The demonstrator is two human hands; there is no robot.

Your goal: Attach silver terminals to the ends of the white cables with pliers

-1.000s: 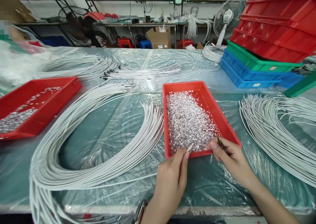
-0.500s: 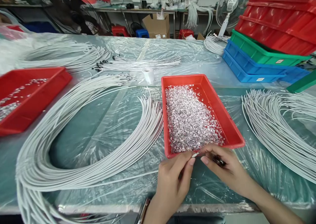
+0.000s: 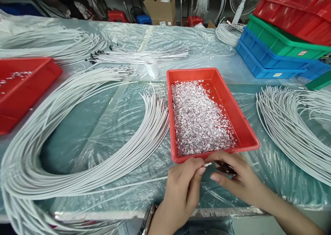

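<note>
Pinched between the thumb and index finger of my left hand is the end of a white cable. The rest of that cable runs left below the hand toward a big bundle of white cables. My right hand is curled round a dark, shiny object, mostly hidden, whose kind I cannot make out. Its index fingertip is at the cable end, while its thumb stands apart. Just beyond both hands is a red tray holding a heap of small silvery pieces.
Another cable bundle lies at right. A second red tray stands at left. Farther back are a white roll, black-tipped cables and stacked bins. The table's front edge runs close below my hands.
The view has tilted down and shifted slightly. My right index finger has moved against the cable end, and less of the bare tip shows. The left hand keeps its pinch.
</note>
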